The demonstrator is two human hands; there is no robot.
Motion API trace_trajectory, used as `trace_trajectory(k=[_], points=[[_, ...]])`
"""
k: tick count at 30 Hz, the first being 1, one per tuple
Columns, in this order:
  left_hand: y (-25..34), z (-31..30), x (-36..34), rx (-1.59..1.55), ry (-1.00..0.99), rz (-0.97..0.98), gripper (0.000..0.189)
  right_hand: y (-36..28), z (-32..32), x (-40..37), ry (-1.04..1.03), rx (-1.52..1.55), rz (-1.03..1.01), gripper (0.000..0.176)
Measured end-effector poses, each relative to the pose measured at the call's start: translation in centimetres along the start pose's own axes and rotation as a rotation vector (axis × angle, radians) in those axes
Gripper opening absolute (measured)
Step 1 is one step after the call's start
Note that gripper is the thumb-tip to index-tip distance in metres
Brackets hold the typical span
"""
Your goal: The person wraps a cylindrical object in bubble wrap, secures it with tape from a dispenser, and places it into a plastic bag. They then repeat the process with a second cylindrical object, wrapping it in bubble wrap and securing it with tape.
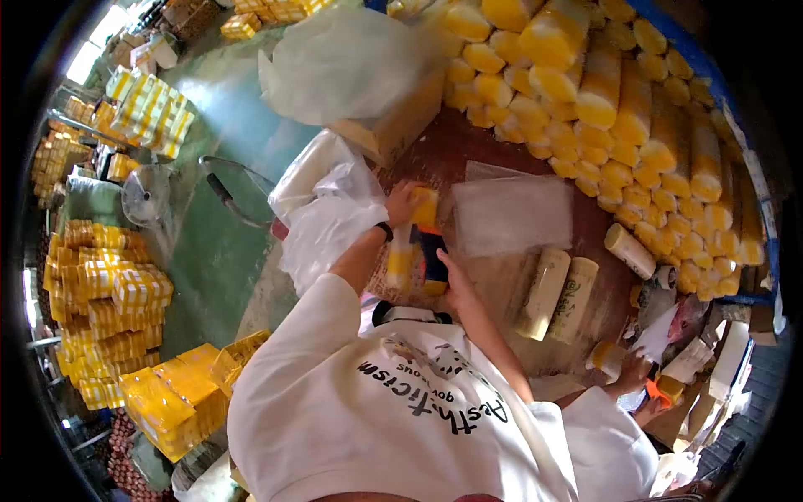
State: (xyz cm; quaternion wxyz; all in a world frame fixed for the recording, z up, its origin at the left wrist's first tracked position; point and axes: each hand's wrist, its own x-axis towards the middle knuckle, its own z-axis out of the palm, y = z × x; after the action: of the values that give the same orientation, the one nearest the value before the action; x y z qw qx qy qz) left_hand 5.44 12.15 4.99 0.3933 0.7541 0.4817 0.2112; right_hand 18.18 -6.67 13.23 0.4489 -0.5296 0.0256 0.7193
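Observation:
My left hand (403, 203), with a black band at its wrist, is closed round the far end of a yellow-and-white package (400, 261). Just to the right, my right hand (453, 278) grips a dark blue and orange tool (433, 258), which looks like a tape dispenser and lies against the package. Its fingers are partly hidden behind the tool. Crumpled white plastic bags (330, 226) lie left of my left hand. Flat clear plastic sheets (514, 213) lie right of the tool on the worktable (485, 293).
Two wrapped rolls (544, 293) lie at right. Yellow-ended rolls (598, 100) are stacked behind a blue frame (749, 159). A cardboard box (406, 121) stands beyond my hands. At lower right, a co-worker's hands (640, 389) are beside an orange tool (661, 393). Yellow packages (180, 393) stand left.

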Motion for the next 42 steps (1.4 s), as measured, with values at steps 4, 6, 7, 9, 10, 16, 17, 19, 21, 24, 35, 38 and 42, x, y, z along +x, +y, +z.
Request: trace_trajectory(k=[4,6,7,9,10,16,17,19,21,24,35,38,42], points=[[0.7,-0.6,-2.9,-0.134,0.242,0.118,0.050,-1.0,-0.1,-0.2,-0.205,0.107,0.088,0.041],[2.5,-0.8,-7.1,-0.109,0.288,0.143,0.060,-1.1,-0.4,-0.3,-0.176,0.134,0.148,0.041],[3.2,-1.0,-9.8,-0.061,0.237,0.155,0.068,-1.3,-0.5,-0.4,-0.147,0.126,0.151,0.042],[5.4,-1.9,-14.6,0.007,-0.029,0.147,0.077,-1.6,-0.6,-0.8,-0.094,0.108,0.157,0.042],[6.4,-2.5,-16.0,0.042,-0.162,0.146,0.082,-2.0,-0.4,-1.2,-0.064,0.109,0.164,0.040],[7.1,-1.5,-18.1,0.301,-0.159,0.055,0.111,-2.2,0.5,-2.0,0.016,0.118,0.036,0.035],[6.4,-0.9,-18.2,0.378,-0.094,0.089,0.111,-1.9,0.4,-2.2,0.005,0.091,0.022,0.036],[6.0,-0.3,-18.7,0.344,-0.031,0.085,0.105,-1.3,0.2,-3.3,-0.014,0.040,-0.004,0.038],[5.8,0.4,-19.0,0.372,0.049,0.113,0.101,-1.0,0.6,-4.9,0.017,0.058,-0.069,0.038],[5.1,1.1,-19.3,0.489,0.083,0.117,0.090,1.2,0.2,-6.4,0.024,0.041,-0.152,0.038],[4.6,1.8,-19.3,0.357,0.067,0.094,0.084,5.8,1.3,-10.2,-0.028,0.069,-0.175,0.036],[5.6,0.8,-19.5,0.306,-0.014,0.024,0.086,9.3,-0.4,-8.9,0.022,0.126,-0.080,0.034],[5.0,0.6,-19.4,0.311,0.024,0.102,0.092,10.4,0.4,-11.6,0.051,0.048,-0.063,0.033]])
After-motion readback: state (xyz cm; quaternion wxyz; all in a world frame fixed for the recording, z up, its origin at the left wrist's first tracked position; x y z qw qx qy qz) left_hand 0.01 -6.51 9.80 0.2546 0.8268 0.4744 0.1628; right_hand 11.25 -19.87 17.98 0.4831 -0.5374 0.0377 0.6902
